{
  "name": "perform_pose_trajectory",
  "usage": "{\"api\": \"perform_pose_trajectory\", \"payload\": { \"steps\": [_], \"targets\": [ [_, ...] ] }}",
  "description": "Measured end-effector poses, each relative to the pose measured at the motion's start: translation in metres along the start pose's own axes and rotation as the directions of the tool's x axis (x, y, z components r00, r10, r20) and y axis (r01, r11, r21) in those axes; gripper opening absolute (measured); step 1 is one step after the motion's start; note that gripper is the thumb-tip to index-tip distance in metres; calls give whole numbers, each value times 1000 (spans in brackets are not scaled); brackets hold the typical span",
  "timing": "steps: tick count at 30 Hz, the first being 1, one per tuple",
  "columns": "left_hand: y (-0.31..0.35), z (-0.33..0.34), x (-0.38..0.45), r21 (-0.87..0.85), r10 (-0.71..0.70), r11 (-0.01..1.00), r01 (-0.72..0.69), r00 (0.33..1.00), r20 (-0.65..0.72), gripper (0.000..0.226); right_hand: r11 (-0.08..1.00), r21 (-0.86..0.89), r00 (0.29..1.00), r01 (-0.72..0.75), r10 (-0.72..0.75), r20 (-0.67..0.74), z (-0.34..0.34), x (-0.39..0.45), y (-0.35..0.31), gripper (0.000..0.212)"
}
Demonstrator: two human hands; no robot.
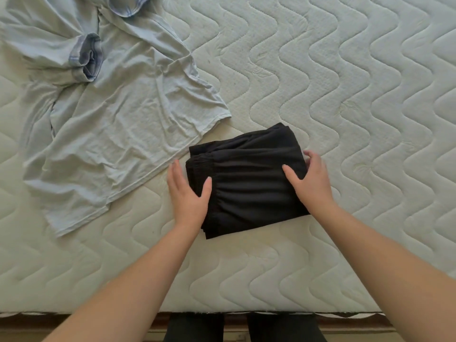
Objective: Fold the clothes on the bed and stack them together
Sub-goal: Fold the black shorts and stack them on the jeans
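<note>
A bare quilted mattress (320, 70) with a wavy stitch pattern fills the view, its near edge running along the bottom where a strip of wooden bed frame shows. On it, near the front and a little right of centre, lies a black garment (246, 178) already folded into a compact rectangle with a gathered elastic waistband toward its left side. The left hand (188, 193) rests against the bundle's left edge, thumb laid over the top layer and the other fingers fairly straight alongside the edge on the mattress. The right hand (312, 180) cups the right edge, thumb on top and its fingers curled round the far corner, so both hands bracket the fold from either side. Up and to the left, well clear of the hands, a pale blue T-shirt (118, 107) sprawls crumpled and unfolded, one hem corner nearly reaching the black bundle.

The step in hand looks like squaring and settling the folded piece. To do it well, the person should press the two sides inward evenly, keep the layered edges aligned at the near left corner where they fan out slightly, and flatten the waistband bulge so the stack sits level. The T-shirt would then need spreading flat before folding.
</note>
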State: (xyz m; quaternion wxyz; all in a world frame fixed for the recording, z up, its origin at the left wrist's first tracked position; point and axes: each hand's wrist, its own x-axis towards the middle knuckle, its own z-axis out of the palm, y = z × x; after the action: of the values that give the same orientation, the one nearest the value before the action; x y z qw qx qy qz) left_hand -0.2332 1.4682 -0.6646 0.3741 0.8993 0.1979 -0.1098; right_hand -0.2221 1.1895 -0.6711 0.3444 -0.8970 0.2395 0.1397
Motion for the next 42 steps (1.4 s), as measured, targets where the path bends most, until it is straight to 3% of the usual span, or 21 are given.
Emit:
{"api": "perform_pose_trajectory", "payload": {
  "steps": [1,3,9,12,15,21,26,32,42],
  "targets": [
    [1,-1,-9,-132,-149,981,145,989,-21,85,996,56,996,-76,73,55,0,-1,0,66],
    [2,-1,-18,-221,-313,925,309,950,18,80,988,67,981,-139,128,143,-1,5,0,62],
    [3,0,0,-226,-494,805,548,831,256,80,997,25,987,-71,67,146,1,15,-6,49],
    [11,0,5,-191,-424,859,475,869,256,59,997,63,983,-47,35,178,-2,7,-6,50],
    [21,-3,-9,-206,-301,912,354,921,249,56,995,99,972,24,-46,229,-13,-7,-8,57],
    [51,-51,-50,-258,-173,937,237,953,249,58,982,177,991,71,-89,100,-56,-68,-28,66],
    [107,-129,-98,-285,-68,946,151,957,281,57,938,344,997,33,-54,50,-130,-136,-59,65],
    [164,-201,-165,-318,6,942,105,944,330,57,904,420,993,78,-107,45,-220,-208,-81,63],
    [226,-235,-233,-328,152,943,-46,941,304,57,891,434,988,137,-92,-123,-279,-293,-81,61]
  ]
}}
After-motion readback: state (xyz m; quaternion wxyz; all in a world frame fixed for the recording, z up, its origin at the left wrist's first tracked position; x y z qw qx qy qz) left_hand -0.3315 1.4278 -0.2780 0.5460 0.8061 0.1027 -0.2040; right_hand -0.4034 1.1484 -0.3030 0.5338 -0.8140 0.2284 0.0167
